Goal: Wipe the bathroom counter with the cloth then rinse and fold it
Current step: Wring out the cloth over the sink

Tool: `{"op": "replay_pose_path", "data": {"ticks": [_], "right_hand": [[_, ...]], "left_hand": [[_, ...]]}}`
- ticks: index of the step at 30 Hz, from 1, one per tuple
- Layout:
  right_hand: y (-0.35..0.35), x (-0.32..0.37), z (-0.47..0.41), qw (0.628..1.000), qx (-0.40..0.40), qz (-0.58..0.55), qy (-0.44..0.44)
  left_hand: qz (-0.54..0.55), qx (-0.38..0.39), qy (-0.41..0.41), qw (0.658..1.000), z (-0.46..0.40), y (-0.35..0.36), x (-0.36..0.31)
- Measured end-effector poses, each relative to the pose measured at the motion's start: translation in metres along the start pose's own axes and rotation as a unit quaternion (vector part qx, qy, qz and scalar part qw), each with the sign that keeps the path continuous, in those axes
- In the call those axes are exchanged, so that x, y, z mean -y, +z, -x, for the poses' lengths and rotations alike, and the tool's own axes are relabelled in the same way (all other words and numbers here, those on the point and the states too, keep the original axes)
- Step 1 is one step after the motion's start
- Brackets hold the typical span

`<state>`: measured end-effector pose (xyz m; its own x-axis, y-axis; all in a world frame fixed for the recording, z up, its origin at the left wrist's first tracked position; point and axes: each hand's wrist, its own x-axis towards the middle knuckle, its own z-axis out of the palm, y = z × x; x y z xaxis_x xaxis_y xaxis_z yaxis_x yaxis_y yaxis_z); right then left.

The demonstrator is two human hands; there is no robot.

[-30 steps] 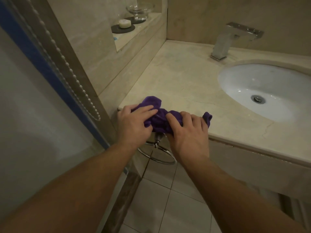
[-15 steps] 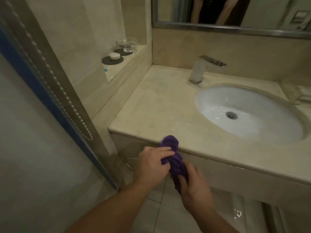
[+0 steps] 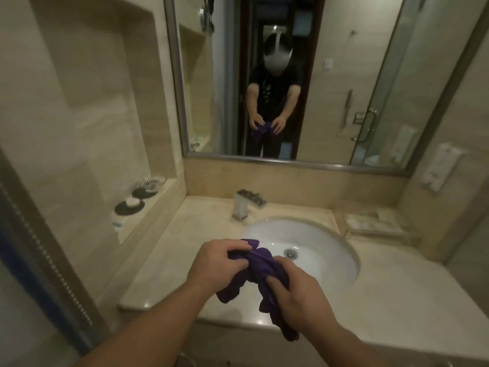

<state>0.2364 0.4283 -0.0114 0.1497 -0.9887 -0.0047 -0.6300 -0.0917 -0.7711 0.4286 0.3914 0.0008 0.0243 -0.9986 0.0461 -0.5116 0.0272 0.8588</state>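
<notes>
From the head camera no brand, label or writing is showing clearly enough to read. A beige marble worktop (image 3: 164, 250) is running along a tiled bathroom wall, with a white oval sink (image 3: 312, 239) sunk into it and a square chrome faucet (image 3: 246, 205) standing just behind the basin. A framed mirror (image 3: 344, 75) above is reflecting a person in a dark shirt holding the cloth low in both hands. On the recessed shelf (image 3: 137, 221) at the left, a dark round dish (image 3: 129, 206) is carrying a white soap, and a clear glass dish (image 3: 149, 185) is sitting beyond it; its contents cannot be told. A pale tray (image 3: 375, 225) is lying on the worktop to the right of the sink. The purple cloth (image 3: 260, 268) is hanging bunched in the air over the front edge of the sink. The left hand (image 3: 217, 263) is closing its grip on the cloth's upper end, and the right hand (image 3: 299, 292) is gripping the lower part, folds trailing below.
</notes>
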Motion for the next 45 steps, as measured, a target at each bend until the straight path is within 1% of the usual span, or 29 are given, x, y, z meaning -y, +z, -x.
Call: {"op": "replay_pose_path", "data": {"ticks": [3,5,6,8,9,10,13,16,17,19,21,22,23,24,25,26,27,28,29,31,33,35,37,38,39,40,42,44,45], "right_hand": [[-0.05,0.032,-0.004,0.994,-0.061,-0.091,0.026],[-0.078,0.052,-0.01,0.976,-0.105,-0.182,0.049],[-0.091,0.064,-0.013,0.96,-0.115,-0.248,0.055],[-0.119,0.091,-0.019,0.913,-0.096,-0.393,0.058],[-0.131,0.105,-0.022,0.889,-0.075,-0.449,0.054],[-0.142,0.117,-0.025,0.875,-0.062,-0.476,0.057],[-0.176,0.143,-0.036,0.874,-0.086,-0.474,0.07],[-0.202,0.153,-0.055,0.889,-0.159,-0.424,0.061],[-0.21,0.155,-0.061,0.89,-0.186,-0.412,0.057],[-0.225,0.159,-0.08,0.889,-0.217,-0.401,0.037],[-0.239,0.166,-0.098,0.882,-0.228,-0.411,0.027],[-0.247,0.169,-0.108,0.876,-0.226,-0.425,0.023],[-0.253,0.171,-0.119,0.871,-0.217,-0.441,0.018],[-0.259,0.173,-0.129,0.868,-0.197,-0.456,0.014],[-0.265,0.176,-0.138,0.869,-0.169,-0.464,0.011],[-0.27,0.178,-0.146,0.877,-0.15,-0.457,0.015],[-0.275,0.179,-0.154,0.89,-0.148,-0.431,0.018],[-0.279,0.179,-0.162,0.905,-0.163,-0.392,0.016],[-0.283,0.177,-0.17,0.92,-0.178,-0.35,0.008],[-0.292,0.178,-0.187,0.936,-0.177,-0.303,-0.002],[-0.299,0.181,-0.2,0.933,-0.137,-0.333,0.02],[-0.303,0.184,-0.208,0.925,-0.065,-0.368,0.074],[-0.303,0.183,-0.211,0.908,-0.013,-0.398,0.13],[-0.302,0.179,-0.215,0.907,-0.014,-0.397,0.138],[-0.3,0.175,-0.221,0.912,-0.04,-0.383,0.141],[-0.295,0.169,-0.23,0.918,-0.091,-0.362,0.136],[-0.284,0.157,-0.245,0.921,-0.204,-0.311,0.112],[-0.27,0.144,-0.257,0.925,-0.263,-0.262,0.08],[-0.263,0.137,-0.262,0.931,-0.275,-0.229,0.068]], "left_hand": [[0.102,-0.003,0.008,0.995,-0.013,-0.009,-0.064],[0.194,0.003,-0.001,0.981,-0.02,-0.011,-0.106],[0.242,0.014,-0.007,0.97,-0.023,-0.01,-0.128],[0.321,0.033,-0.014,0.947,-0.029,-0.007,-0.169],[0.346,0.039,-0.014,0.937,-0.033,-0.005,-0.187],[0.361,0.046,-0.01,0.931,-0.035,-0.004,-0.2],[0.399,0.093,0.005,0.912,-0.048,-0.002,-0.235],[0.464,0.118,0.014,0.878,-0.067,-0.006,-0.258],[0.468,0.108,0.025,0.877,-0.075,-0.007,-0.265],[0.418,0.04,0.035,0.907,-0.095,-0.007,-0.273],[0.355,-0.033,-0.019,0.934,-0.114,-0.008,-0.275],[0.362,-0.011,-0.074,0.929,-0.123,-0.008,-0.277],[0.395,0.054,-0.135,0.907,-0.132,-0.007,-0.279],[0.433,0.132,-0.173,0.875,-0.141,-0.005,-0.283],[0.469,0.199,-0.175,0.842,-0.149,-0.004,-0.291],[0.504,0.231,-0.171,0.814,-0.158,-0.002,-0.299],[0.534,0.234,-0.166,0.795,-0.167,-0.001,-0.307],[0.55,0.223,-0.162,0.789,-0.176,-0.002,-0.313],[0.548,0.208,-0.153,0.796,-0.183,-0.006,-0.32],[0.503,0.176,-0.128,0.837,-0.201,-0.013,-0.329],[0.44,0.139,-0.087,0.883,-0.218,-0.014,-0.331],[0.372,0.093,-0.023,0.923,-0.231,-0.011,-0.329],[0.279,0.081,0.041,0.956,-0.241,-0.007,-0.327],[0.24,0.092,0.067,0.964,-0.244,-0.003,-0.326],[0.216,0.109,0.081,0.967,-0.246,0.001,-0.325],[0.215,0.128,0.077,0.965,-0.248,0.007,-0.324],[0.28,0.146,0.026,0.949,-0.249,0.021,-0.322],[0.336,0.101,-0.048,0.935,-0.255,0.039,-0.318],[0.334,0.051,-0.079,0.938,-0.262,0.047,-0.316]]}}
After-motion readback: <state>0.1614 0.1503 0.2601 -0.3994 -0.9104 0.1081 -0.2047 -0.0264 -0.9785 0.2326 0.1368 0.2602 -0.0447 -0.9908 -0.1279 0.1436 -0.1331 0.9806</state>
